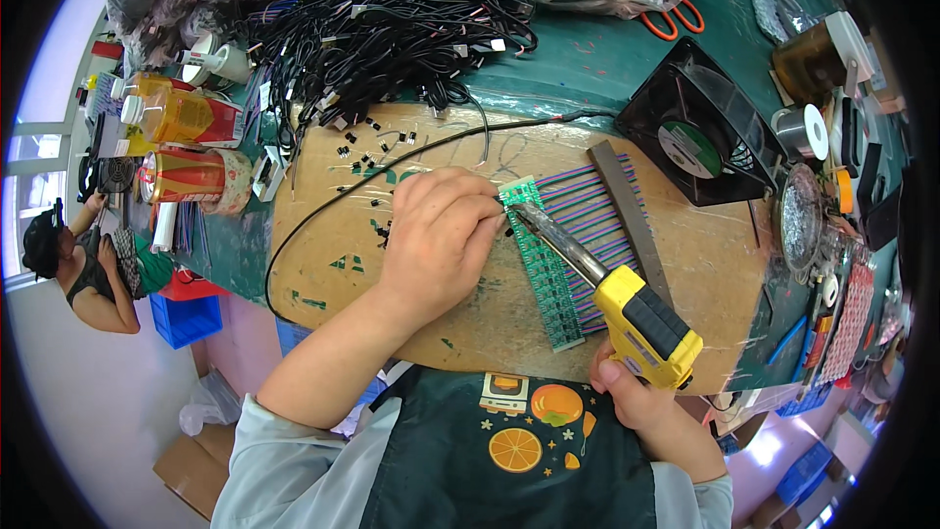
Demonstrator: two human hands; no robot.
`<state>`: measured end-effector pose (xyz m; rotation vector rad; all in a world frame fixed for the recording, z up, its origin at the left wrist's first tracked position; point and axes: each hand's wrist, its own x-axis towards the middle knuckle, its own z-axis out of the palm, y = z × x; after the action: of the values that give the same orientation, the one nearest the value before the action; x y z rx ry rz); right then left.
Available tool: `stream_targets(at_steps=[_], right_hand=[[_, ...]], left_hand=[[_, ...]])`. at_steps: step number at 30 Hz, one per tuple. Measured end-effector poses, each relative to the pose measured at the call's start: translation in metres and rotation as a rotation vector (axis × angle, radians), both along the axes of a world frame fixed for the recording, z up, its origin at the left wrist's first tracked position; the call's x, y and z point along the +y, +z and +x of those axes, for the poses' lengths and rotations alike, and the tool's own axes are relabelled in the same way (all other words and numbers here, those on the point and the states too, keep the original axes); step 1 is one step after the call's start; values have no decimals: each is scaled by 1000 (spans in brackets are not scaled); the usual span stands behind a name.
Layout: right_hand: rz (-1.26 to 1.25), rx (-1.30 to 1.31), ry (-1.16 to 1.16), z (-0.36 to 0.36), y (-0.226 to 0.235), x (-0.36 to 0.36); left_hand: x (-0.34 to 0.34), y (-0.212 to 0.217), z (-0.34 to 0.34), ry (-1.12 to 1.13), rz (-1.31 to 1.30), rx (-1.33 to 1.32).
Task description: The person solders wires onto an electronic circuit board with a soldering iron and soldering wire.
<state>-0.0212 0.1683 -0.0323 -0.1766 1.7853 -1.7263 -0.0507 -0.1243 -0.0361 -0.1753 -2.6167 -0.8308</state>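
Note:
My right hand [627, 387] grips a yellow and black soldering gun [646, 323]. Its metal tip points at the far end of a strip of green circuit boards [548, 279]. My left hand [441, 235] is closed in a pinch at that same end, beside the tip; whatever its fingertips hold is too small and hidden to name. Rows of striped thin wires [578, 206] run from the strip to the right, with a grey-brown bar [630, 220] lying across them. Several small black components [352, 149] are scattered beyond my left hand on the tan work board [323, 225].
A tangled heap of black cables [392, 29] covers the back left. At the right stand a black fan [695, 127] and a solder spool [801, 132]. Orange-handled scissors [674, 20] lie behind. Bottles [186, 118] line the left edge; another person [98, 264] is beyond.

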Motion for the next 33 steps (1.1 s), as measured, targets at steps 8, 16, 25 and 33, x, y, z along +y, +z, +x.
stream_targets(at_steps=[8,16,25,33], right_hand=[[-41,-49,-1,-1,5,-2],[-24,16,16,1,-1,2],[-19,14,23,6,-3,5],[4,21,21,5,0,6]], left_hand=[[-1,-1,1,3,9,4],[-1,-2,1,2,14,13],[-1,-1,1,-3,9,12],[-1,-1,1,2,13,16]])
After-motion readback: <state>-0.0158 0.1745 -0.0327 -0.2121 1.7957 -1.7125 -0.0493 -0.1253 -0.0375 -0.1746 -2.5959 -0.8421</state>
